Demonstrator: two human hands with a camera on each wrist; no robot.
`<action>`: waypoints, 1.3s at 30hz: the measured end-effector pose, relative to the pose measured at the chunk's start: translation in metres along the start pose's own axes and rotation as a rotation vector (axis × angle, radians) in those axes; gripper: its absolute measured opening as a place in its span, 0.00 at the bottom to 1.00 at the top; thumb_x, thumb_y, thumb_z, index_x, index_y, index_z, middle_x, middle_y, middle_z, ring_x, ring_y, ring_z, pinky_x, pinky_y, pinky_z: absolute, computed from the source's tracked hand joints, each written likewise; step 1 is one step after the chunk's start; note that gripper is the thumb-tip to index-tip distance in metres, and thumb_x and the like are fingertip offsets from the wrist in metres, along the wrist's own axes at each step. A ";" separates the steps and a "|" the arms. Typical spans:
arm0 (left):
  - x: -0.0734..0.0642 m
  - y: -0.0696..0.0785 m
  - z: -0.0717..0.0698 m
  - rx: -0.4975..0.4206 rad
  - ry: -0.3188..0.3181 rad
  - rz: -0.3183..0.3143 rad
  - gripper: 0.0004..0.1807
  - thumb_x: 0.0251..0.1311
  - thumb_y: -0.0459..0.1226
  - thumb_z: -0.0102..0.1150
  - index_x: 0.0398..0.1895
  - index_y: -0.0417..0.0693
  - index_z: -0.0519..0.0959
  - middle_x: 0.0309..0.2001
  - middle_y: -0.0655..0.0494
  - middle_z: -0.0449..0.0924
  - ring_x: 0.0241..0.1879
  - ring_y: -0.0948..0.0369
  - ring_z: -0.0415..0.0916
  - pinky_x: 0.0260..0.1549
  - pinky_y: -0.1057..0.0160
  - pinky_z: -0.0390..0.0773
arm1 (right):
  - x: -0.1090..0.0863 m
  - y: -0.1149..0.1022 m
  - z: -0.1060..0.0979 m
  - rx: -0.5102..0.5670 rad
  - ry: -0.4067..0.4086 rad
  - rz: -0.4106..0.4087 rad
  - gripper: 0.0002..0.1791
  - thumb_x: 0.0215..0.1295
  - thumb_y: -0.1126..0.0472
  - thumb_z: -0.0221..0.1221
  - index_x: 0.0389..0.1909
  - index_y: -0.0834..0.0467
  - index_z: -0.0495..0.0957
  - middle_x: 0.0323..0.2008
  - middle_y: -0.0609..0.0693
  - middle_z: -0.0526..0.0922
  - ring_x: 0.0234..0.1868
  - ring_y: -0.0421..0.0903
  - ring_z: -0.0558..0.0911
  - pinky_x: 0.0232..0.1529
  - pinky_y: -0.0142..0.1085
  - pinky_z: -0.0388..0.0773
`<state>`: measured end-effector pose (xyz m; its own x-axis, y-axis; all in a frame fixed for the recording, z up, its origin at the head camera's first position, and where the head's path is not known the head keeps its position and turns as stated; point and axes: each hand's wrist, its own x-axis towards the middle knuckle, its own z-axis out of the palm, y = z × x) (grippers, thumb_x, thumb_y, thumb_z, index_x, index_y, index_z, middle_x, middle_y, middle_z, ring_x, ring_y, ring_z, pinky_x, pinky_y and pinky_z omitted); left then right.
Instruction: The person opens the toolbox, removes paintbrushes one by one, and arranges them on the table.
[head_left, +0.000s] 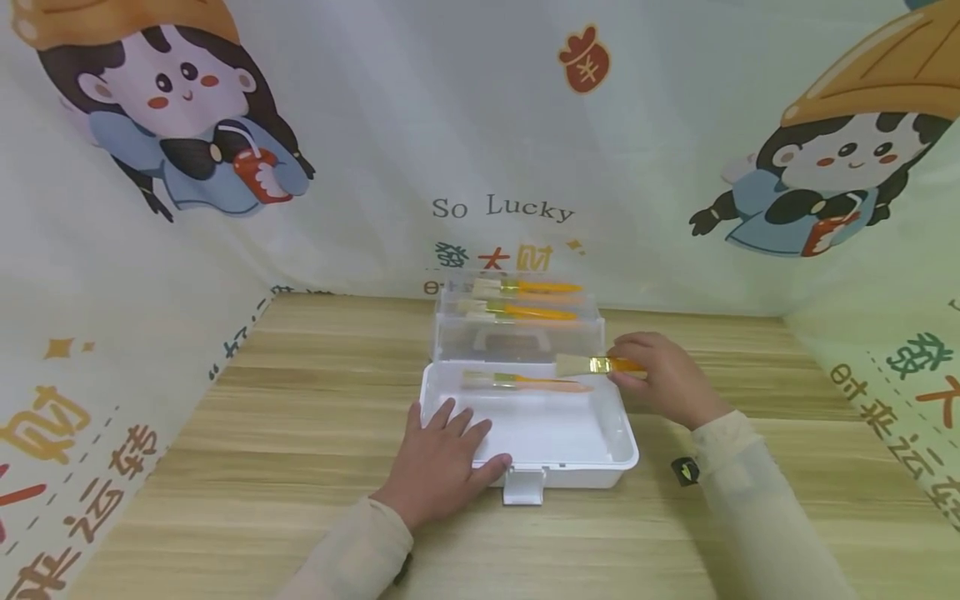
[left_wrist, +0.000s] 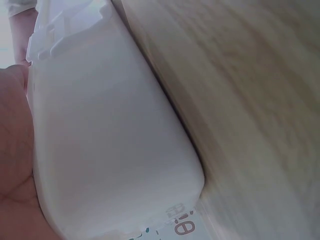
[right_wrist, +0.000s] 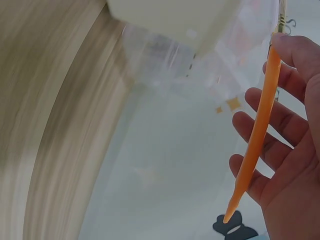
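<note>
"Flat paintbrush (head_left: 598,365) — where is it, exactly?"

"In the right hand (head_left: 663,379), pinched between thumb and fingertips near the metal ferrule. Its bristles point left, out beyond those fingertips, and the orange handle runs back across the other fingers, which are loosely bent."

"What's near that grip?"

"Seen from the head, the white plastic box (head_left: 555,429) spreads out to the left of the fingertips and nearer the person."

"And the left hand (head_left: 442,467)?"

"Fingers spread and straight, gripping nothing; it rests on the box's left front corner, thumb at the front rim. Just right of that thumb is the white latch (head_left: 523,486)."

"Any other brush?"

"A second paintbrush (head_left: 517,382) lies in the box, beyond the left fingertips. Farther beyond them stands the clear lid (head_left: 577,342), where more brush shapes (head_left: 543,287) show — I can't tell whether they're real or reflected."
</note>
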<state>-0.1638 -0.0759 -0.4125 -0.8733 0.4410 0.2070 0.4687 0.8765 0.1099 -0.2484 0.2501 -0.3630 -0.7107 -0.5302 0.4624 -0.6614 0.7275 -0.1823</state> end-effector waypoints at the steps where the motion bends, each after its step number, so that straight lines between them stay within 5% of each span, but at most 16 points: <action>1: 0.000 0.000 0.000 0.001 0.000 -0.001 0.35 0.70 0.65 0.39 0.62 0.52 0.77 0.62 0.48 0.76 0.68 0.43 0.63 0.64 0.30 0.51 | -0.001 0.002 -0.001 -0.002 0.013 -0.008 0.14 0.58 0.65 0.70 0.44 0.65 0.83 0.48 0.62 0.83 0.52 0.62 0.80 0.54 0.56 0.75; 39: 0.000 0.000 -0.001 -0.023 -0.012 -0.006 0.34 0.70 0.64 0.40 0.61 0.52 0.78 0.60 0.49 0.77 0.67 0.43 0.65 0.64 0.30 0.50 | -0.040 0.063 -0.016 -0.057 -0.106 0.172 0.14 0.61 0.64 0.67 0.46 0.66 0.82 0.50 0.65 0.81 0.52 0.65 0.79 0.54 0.59 0.73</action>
<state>-0.1635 -0.0757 -0.4113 -0.8775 0.4385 0.1943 0.4665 0.8744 0.1333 -0.2579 0.3237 -0.3790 -0.8354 -0.4366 0.3339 -0.5154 0.8333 -0.2001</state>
